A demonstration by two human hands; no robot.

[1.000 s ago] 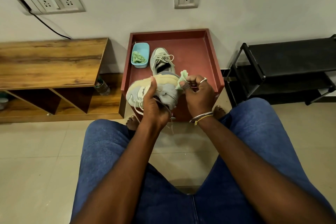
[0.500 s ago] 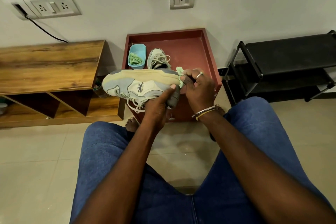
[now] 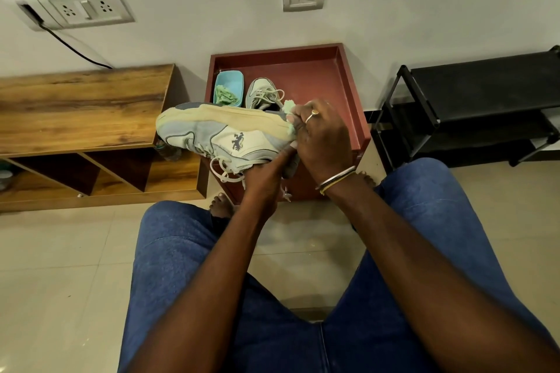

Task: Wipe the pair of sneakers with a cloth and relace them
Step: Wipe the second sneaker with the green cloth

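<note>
In the hands (image 3: pixel 263 182) (image 3: pixel 325 138), sneaker (image 3: pixel 224 136) and cloth (image 3: pixel 288 106).

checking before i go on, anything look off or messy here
Nothing spilled or damaged. Only the laces hang loose under the sneaker, which the left hand holds sideways while the right hand holds a cloth to its heel.
</note>
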